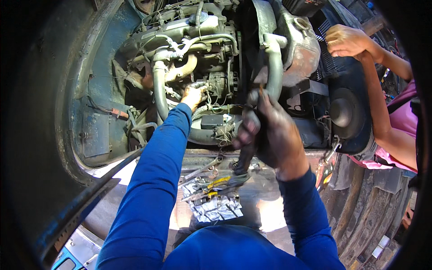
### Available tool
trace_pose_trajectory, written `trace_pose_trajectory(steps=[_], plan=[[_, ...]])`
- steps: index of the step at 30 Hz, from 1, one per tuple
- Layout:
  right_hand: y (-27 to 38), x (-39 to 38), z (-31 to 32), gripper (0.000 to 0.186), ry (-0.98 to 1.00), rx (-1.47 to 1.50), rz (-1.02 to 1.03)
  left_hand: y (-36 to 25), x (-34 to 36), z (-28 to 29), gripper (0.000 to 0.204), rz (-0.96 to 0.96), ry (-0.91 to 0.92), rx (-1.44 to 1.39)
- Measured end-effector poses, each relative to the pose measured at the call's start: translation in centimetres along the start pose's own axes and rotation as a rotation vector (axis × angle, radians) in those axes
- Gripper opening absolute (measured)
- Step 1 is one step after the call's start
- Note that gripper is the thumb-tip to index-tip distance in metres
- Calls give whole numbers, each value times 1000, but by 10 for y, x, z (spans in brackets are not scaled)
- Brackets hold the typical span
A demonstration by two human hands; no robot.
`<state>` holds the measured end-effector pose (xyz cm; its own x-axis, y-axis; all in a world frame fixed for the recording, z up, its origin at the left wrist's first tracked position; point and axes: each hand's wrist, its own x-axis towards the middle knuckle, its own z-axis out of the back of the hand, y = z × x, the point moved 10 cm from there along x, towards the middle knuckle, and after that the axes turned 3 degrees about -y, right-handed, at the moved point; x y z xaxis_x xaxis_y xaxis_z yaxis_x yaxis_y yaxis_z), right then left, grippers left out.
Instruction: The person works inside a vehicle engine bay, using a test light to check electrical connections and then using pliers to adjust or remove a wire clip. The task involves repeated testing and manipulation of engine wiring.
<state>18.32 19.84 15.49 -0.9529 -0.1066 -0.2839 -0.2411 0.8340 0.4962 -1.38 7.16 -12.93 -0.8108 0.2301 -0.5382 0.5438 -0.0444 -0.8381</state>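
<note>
My left hand [194, 96] reaches into the engine bay, its curled fingers against a small round ribbed unit, which looks like an alternator [217, 84]. What those fingers grip is hidden. Closer to me, my dirt-blackened right hand [276, 132] is raised above the front edge of the bay, slightly blurred. Its thumb and forefinger pinch together, and a small orange-brown tip [261, 87] shows just above them; I cannot make out what it is. Under the hand a dark, limp-looking strip [244, 159] hangs down. The engine [180, 31] fills the space beyond my left hand.
Pliers with yellow handles [218, 182] and a wrench [204, 168] lie on the front panel, over silvery sheeting [216, 209]. Thick grey hoses [275, 67] cross the bay. At the right, another person's hands [346, 40] rest near the radiator grille.
</note>
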Motion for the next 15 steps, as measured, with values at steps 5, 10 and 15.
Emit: trace_pose_trajectory(steps=[5, 10, 15], plan=[[-1, 121, 48, 31, -226, -1240, 115, 19, 11, -10, 19, 89, 43, -119], [-53, 184, 69, 39, 19, -1868, -120, 46, 62, 12, 18, -48, -5, 433], [-72, 188, 25, 37, 299, -1895, -111, 53, 45, 30, 15, 102, -83, 138]])
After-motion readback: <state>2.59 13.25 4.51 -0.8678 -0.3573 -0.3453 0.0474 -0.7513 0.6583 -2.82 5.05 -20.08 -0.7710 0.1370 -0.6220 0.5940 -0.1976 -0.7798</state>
